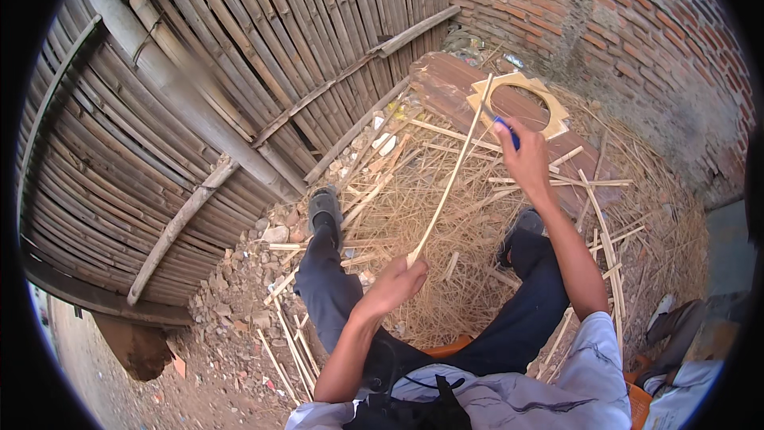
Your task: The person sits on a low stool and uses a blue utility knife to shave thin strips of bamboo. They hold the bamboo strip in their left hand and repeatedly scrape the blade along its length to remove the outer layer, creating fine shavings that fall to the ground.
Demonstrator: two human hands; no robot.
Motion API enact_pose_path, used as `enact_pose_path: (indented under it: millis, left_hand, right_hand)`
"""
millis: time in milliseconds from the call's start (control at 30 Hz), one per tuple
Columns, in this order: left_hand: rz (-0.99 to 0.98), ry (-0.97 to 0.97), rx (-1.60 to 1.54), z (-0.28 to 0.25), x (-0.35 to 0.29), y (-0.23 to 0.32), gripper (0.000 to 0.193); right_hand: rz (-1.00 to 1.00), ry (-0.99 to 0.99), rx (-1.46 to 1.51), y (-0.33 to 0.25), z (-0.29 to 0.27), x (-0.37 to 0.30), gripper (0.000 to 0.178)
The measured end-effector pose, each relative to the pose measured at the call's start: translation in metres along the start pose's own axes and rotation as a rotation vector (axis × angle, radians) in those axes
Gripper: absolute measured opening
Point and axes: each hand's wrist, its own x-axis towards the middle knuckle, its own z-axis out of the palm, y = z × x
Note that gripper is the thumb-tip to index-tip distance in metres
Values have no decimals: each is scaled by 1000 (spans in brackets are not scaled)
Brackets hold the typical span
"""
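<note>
My left hand (394,287) is closed around the lower end of a long, thin bamboo strip (446,191), which slants up and away to the right. Farther out, my right hand (525,158) grips a knife (509,134) by its blue handle. The grey blade lies close beside the strip's upper part; whether it touches the strip I cannot tell. Between my legs spreads a pile of thin bamboo shavings (414,227), below the held strip.
A yellowish board with a round hole (559,115) rests on a reddish-brown panel (446,84) ahead. Loose bamboo strips (609,251) lie on both sides. A bamboo wall (334,24) stands left, a brick wall (637,40) right. Another person's leg (676,326) shows at lower right.
</note>
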Motion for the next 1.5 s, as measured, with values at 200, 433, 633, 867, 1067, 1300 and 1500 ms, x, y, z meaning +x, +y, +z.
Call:
enact_pose_path:
  millis: [200,433,633,867,1067,1300,1500]
  left_hand:
    - [40,98,96,-27,-43,-29,22]
    - [-90,-89,-236,-57,-25,8,39]
    - [15,-163,-416,-38,6,21,48]
    - [-34,-38,-368,-8,27,40,54]
    - [-73,-42,-293,13,36,40,48]
    - [-39,-103,-179,15,42,32,48]
    - [0,-102,-121,18,41,31,51]
  right_hand:
    - [161,-157,-185,125,1,24,47]
    - [-137,-1019,-148,120,28,-17,55]
    - [-102,-632,88,63,25,-16,49]
    - [195,-646,806,12,16,-30,50]
    - [181,-592,801,5,36,-39,54]
    - [301,-542,815,-7,33,-41,46]
    - [286,-504,778,-8,31,-41,45]
